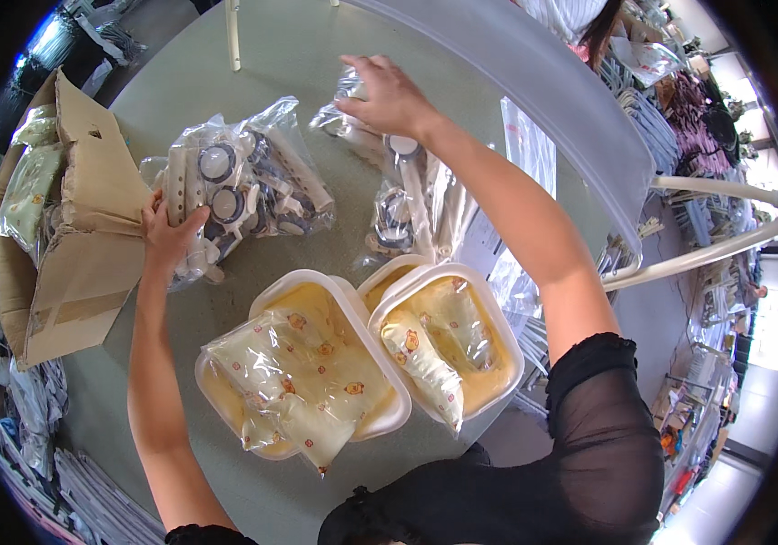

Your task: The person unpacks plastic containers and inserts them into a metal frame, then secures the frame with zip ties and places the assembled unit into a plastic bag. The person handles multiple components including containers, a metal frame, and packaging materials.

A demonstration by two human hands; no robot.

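My left hand (169, 229) grips the near left end of a clear plastic bag (284, 173). White and grey caster wheels and pale perforated strips show inside it. To the right lies a second clear bag (416, 204) of similar wheels and long pale parts. My right hand (393, 98) is stretched over its far end, thumb and fingers curled round the crinkled plastic; the palm side is hidden. Nearer me, two white-rimmed tubs (395, 421) (513, 381) hold cream printed film packets (316, 363) (425, 363). Part of another tub (375, 283) shows behind them.
An open cardboard box (89, 263) with cream packets (30, 186) stands left of my left forearm. Flat clear bags (530, 145) and a white sheet (480, 245) lie right of the parts. A translucent curved panel (534, 73) and pale tubes (698, 254) border the table's far right.
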